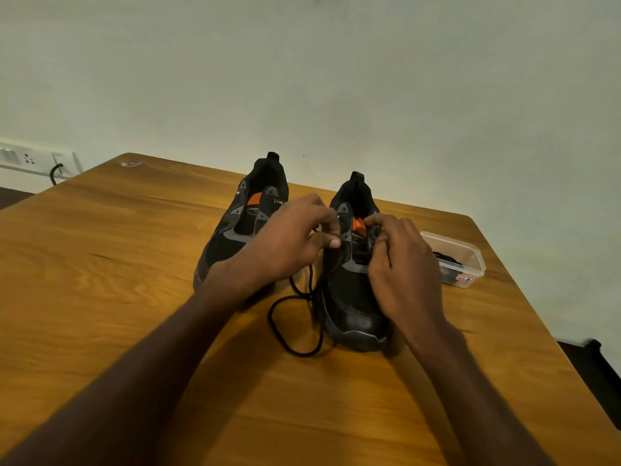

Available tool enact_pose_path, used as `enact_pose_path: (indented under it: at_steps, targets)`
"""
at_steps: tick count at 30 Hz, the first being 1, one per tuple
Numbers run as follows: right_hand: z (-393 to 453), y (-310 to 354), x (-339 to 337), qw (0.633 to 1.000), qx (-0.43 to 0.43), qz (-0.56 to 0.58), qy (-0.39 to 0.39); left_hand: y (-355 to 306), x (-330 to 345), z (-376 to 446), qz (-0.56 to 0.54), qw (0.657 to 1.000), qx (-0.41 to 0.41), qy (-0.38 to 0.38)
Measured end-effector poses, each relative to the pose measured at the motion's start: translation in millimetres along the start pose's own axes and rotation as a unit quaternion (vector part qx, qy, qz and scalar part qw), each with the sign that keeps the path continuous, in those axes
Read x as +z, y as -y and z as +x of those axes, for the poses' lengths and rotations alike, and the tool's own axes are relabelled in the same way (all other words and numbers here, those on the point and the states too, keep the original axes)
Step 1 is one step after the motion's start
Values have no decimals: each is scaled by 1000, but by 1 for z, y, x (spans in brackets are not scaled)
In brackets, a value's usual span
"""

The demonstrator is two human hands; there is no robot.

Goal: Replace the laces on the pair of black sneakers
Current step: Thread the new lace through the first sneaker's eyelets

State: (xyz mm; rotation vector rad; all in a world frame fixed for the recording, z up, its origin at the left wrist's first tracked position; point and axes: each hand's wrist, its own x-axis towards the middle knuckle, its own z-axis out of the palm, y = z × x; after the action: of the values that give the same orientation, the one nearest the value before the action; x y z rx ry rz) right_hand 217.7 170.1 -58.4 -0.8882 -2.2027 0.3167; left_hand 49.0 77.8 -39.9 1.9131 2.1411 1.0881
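Hands busy at the right sneaker (353, 297), mid-table: left hand (289, 243) pinches the lace (285, 331), right hand (400, 264) curls on the eyelets. Lace looks limp and light; best gripped at its stiff tip.

Plain pale wall (336, 72) w/ white switch & socket strip (30, 159) at left, black cable (55, 173) plugged in, warm-toned wood-grain table (117, 264) w/ rounded corners, dark floor (13, 196) at edges, dim lighting
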Motion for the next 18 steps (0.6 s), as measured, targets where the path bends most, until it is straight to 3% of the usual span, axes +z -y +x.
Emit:
enact_pose_path:
  at_steps: [2,4,5,6,9,11,13,15,18]
  targets:
    - [1,-2,0,1000,-3,-1,-2,-9,-6,-1,-191,978,40,-78]
    - [0,-2,0,1000,-4,-3,-3,-23,-18,-1,-437,888,46,-137]
    - [0,-2,0,1000,-1,-2,-2,-27,-21,-2,-491,854,48,-164]
    - [0,-2,0,1000,2,-2,-4,-30,-24,-1,-474,858,46,-192]
    - [1,-4,0,1000,7,-5,-19,-25,-18,0,-216,955,30,-199]
    - [3,-6,0,999,22,21,-26,-15,-8,0,-65,992,29,-101]
    - [5,-8,-2,995,51,73,-35,-7,1,1,45,999,2,-5]
    - [8,-10,-6,985,88,142,-45,-4,4,0,40,999,-14,9]
    - [14,-15,-12,965,115,225,-75,-9,3,-1,-67,996,20,-57]
